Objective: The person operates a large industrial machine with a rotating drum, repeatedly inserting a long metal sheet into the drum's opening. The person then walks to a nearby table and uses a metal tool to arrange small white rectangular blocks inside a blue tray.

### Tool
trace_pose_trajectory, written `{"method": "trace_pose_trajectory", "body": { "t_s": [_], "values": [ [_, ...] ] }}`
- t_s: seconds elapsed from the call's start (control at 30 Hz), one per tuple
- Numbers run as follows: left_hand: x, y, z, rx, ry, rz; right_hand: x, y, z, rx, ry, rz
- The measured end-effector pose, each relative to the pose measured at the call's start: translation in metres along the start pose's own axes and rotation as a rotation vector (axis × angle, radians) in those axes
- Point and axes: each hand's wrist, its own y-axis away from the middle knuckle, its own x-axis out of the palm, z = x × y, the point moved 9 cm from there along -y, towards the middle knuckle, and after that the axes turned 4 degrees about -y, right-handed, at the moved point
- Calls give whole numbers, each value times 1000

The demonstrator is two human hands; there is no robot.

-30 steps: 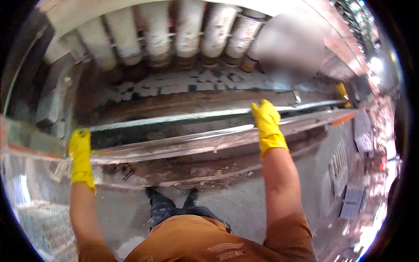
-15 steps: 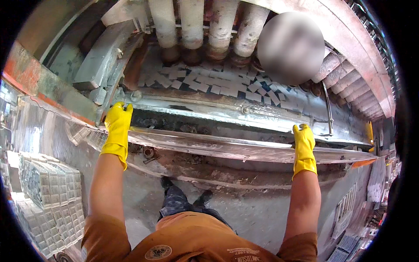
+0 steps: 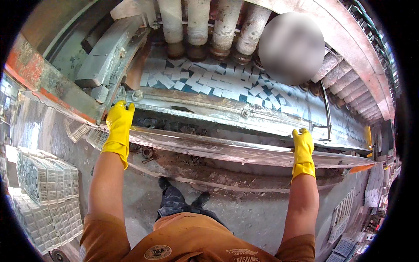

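I stand at a long metal conveyor machine. My left hand (image 3: 118,126), in a yellow rubber glove, grips the near metal rail (image 3: 218,148) at its left end. My right hand (image 3: 303,148), also in a yellow glove, holds the same rail further right. Beyond the rail, many small pale tile pieces (image 3: 218,85) lie scattered on the wet bed of the machine. Several thick grey rollers (image 3: 198,26) hang over the far side of the bed.
Stacks of mosaic tile sheets (image 3: 43,192) stand at my lower left. More sheets (image 3: 345,214) lean at the lower right. An orange-edged metal frame (image 3: 48,83) runs along the left. Another person's blurred head shows at the top right. Wet concrete floor (image 3: 244,214) lies under my feet.
The view has swung to the right and closer to the machine. Both hands stay on the rail, the left one now at its left end near the orange frame.
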Motion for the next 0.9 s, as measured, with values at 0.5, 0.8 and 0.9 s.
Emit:
{"method": "trace_pose_trajectory", "body": {
  "t_s": [0.5,0.8,0.9],
  "values": [
    [2,0,0,-3,-21,-10,-5,7,7,36,-30,39],
    [-2,0,-5,-14,-26,13,0,-2,2,4,0,0],
    [3,-8,1,-8,-20,3,-4,-1,14,-29,33,-15]
  ]
}}
